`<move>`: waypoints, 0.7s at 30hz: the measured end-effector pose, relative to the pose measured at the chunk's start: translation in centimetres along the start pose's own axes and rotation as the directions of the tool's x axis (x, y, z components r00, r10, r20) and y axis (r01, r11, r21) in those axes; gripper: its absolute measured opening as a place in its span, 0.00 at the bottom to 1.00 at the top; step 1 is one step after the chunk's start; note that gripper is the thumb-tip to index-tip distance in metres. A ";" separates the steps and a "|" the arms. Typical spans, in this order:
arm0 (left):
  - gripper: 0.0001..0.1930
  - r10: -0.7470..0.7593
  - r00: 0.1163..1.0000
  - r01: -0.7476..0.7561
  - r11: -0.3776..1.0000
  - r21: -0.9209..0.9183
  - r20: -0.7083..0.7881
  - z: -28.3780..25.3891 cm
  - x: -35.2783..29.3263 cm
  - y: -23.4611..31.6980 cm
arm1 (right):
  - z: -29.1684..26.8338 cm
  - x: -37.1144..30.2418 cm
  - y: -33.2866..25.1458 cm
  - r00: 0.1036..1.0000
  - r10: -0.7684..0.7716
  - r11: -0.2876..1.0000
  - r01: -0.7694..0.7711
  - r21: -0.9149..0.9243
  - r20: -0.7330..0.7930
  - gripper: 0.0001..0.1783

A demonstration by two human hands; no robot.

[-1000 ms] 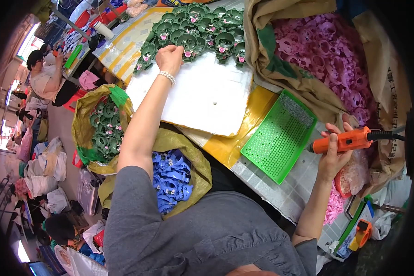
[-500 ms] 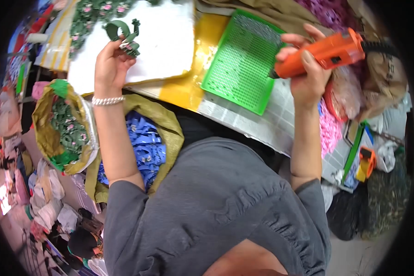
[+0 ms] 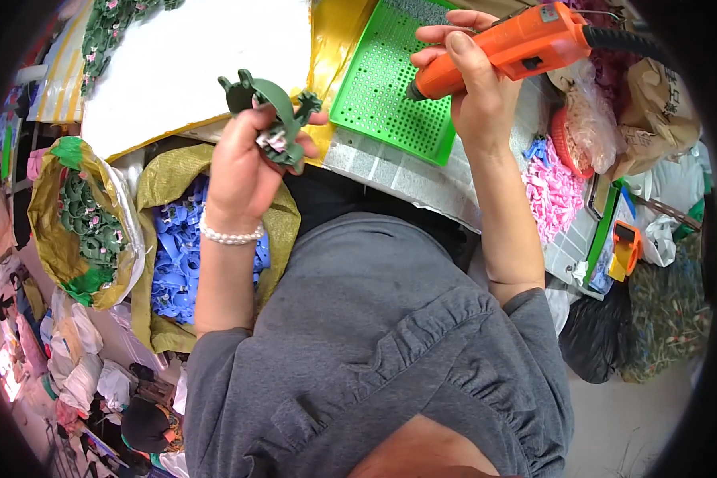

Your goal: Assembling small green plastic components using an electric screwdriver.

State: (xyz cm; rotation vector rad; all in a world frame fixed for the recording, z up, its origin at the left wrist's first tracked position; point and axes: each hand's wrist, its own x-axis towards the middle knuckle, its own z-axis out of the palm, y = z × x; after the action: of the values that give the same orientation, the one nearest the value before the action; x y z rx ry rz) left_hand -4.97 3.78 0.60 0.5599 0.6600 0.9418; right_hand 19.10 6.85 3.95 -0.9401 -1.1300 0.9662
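Note:
My left hand (image 3: 247, 175) is closed around a dark green curved plastic part (image 3: 277, 99) with small pink-and-white details. It is held in the air near the table's front edge, left of the green perforated tray (image 3: 390, 103). My right hand (image 3: 486, 103) grips an orange electric screwdriver (image 3: 510, 49) with a black cord. The tool lies tilted across the palm, its dark tip pointing left above the tray, while some fingers stretch out past its body. Small metal pieces, likely screws (image 3: 422, 11), gather at the tray's far end.
A white board (image 3: 199, 72) with green parts (image 3: 123, 36) lies far left. Sacks of green parts (image 3: 88, 211) and blue parts (image 3: 175, 267) stand at the left. Pink pieces (image 3: 551, 195), a red basket (image 3: 570, 143) and an orange tape dispenser (image 3: 625, 248) are at the right.
My left hand has moved right with the green part, away from the white board, and the part has turned. The screwdriver has shifted left over the tray. The whole view has shifted slightly.

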 end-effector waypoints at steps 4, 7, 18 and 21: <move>0.11 -0.051 0.998 0.051 0.998 0.020 -0.040 1.3 0.1 -1.9 | 0.1 -0.5 0.7 0.995 -0.052 0.996 0.057 0.064 -0.084 0.18; 0.11 -0.128 0.991 0.126 0.992 -0.029 -0.043 1.9 0.3 -2.5 | 0.1 -0.5 1.7 0.990 -0.100 0.993 0.106 0.052 -0.102 0.18; 0.11 -0.108 0.994 0.107 0.993 -0.046 -0.015 2.1 0.3 -2.6 | -0.3 -0.4 3.6 0.996 -0.074 0.987 0.080 0.142 -0.049 0.31; 0.11 -0.117 0.992 0.115 0.993 -0.042 -0.051 2.1 0.2 -2.6 | -0.2 -0.2 3.7 0.997 -0.070 0.989 0.074 0.130 -0.034 0.31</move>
State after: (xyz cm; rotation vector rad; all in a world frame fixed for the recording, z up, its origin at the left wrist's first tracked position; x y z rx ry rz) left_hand -1.90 2.43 0.18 0.4584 0.7136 0.8612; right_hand 18.78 7.70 0.39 -0.7997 -1.0555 0.9536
